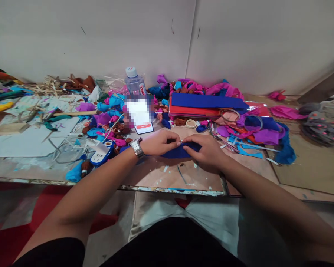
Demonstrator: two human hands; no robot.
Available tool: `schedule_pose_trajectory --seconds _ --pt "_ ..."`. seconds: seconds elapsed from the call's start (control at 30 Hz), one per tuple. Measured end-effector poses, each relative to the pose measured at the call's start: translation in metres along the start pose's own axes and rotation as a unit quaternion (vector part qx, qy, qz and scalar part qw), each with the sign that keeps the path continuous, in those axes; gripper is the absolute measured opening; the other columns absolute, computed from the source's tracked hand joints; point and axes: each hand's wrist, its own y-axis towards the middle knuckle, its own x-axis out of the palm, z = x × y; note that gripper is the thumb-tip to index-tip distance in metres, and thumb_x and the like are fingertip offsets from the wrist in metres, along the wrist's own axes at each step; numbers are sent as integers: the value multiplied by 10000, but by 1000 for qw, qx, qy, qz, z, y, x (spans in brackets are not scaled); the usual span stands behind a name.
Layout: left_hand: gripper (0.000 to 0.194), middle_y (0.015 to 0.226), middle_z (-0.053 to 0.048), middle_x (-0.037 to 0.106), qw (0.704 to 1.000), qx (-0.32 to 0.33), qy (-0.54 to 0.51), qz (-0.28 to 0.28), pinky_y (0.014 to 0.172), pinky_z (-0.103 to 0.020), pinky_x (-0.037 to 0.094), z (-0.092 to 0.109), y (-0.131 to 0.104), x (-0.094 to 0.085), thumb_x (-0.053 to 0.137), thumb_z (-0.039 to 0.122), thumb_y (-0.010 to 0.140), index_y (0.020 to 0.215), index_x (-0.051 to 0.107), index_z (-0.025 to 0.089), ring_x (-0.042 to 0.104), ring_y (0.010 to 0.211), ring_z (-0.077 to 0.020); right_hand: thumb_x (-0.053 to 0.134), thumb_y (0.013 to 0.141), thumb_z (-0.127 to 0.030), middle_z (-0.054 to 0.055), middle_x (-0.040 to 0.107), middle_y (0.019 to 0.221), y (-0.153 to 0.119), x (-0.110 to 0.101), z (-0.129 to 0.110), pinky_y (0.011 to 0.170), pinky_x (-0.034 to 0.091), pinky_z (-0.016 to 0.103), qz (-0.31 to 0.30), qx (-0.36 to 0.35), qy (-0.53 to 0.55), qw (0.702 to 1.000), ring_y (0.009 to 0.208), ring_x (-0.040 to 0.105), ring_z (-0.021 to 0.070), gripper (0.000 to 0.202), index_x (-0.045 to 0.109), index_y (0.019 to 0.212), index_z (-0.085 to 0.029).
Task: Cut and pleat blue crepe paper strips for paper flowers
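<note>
A dark blue strip (176,153), which could be paper or thin cloth, lies across the table edge side of my work spot, under both hands. My left hand (160,142), with a metal watch (138,147) on its wrist, pinches the strip's upper edge between thumb and forefinger. Opposite it, my right hand (205,150) pinches the same edge, its fingertips almost meeting the left ones. A tiny white bit (181,141) shows between the fingertips; I cannot tell what it is. Behind the hands lies a roll of tape (190,123).
A lit phone (144,128) leans against a clear bottle (135,83). Left of me are a blue-and-white power strip (101,157) and its cable. Stacked blue and red sheets (206,101) lie behind. Crumpled coloured pieces (267,135) and wooden sticks (51,87) cover much of the table.
</note>
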Motion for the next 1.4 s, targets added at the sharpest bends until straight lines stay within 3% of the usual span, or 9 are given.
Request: schedule_pose_trajectory --seconds 0.17,0.3,0.5,0.67,0.97,1.17,1.4 --pt "371 813 -25 695 1000 12 -12 1 694 -264 405 0 -1 0 509 444 1013 949 722 147 578 729 -134 602 972 -288 61 796 971 0 1 1 808 479 312 -2 13 2 1000 868 718 212 197 768 1025 -198" --pt "398 892 -43 724 999 26 34 19 686 -279 410 4 -2 5 637 538 929 1033 697 158 613 748 -155 604 969 -290 59 801 987 1 3 4 816 484 314 3 14 4 1000 879 721 213 193 766 1027 -203" --pt "243 896 -61 751 983 12 170 70 702 -312 392 9 -3 15 548 342 976 1075 713 194 657 788 -194 602 979 -311 69 810 1039 2 4 5 858 499 335 0 22 -3 1000 918 731 228 214 775 1047 -205" --pt "271 855 -63 738 977 26 202 67 671 -318 357 7 -2 14 495 335 1009 1004 721 185 643 756 -191 601 987 -312 70 812 1052 3 5 5 886 503 337 -1 22 -9 1000 940 737 230 228 781 1074 -202" --pt "414 808 -58 708 988 32 146 42 675 -302 368 10 -3 11 399 422 1064 937 698 164 593 699 -161 605 985 -306 73 810 1022 2 6 7 866 503 330 1 23 -10 1000 920 737 228 218 781 1053 -196" --pt "332 783 -43 696 988 26 144 49 655 -292 343 7 -1 14 444 350 1042 907 686 167 562 670 -147 632 976 -292 63 811 1012 1 7 7 859 518 327 25 -4 -22 999 902 744 219 186 779 1049 -204" --pt "365 796 -47 725 990 20 122 68 660 -277 383 6 -1 14 452 387 1044 939 722 165 621 695 -150 639 984 -288 42 814 1004 0 10 10 843 523 346 58 -30 -56 996 906 753 224 154 772 1040 -233"
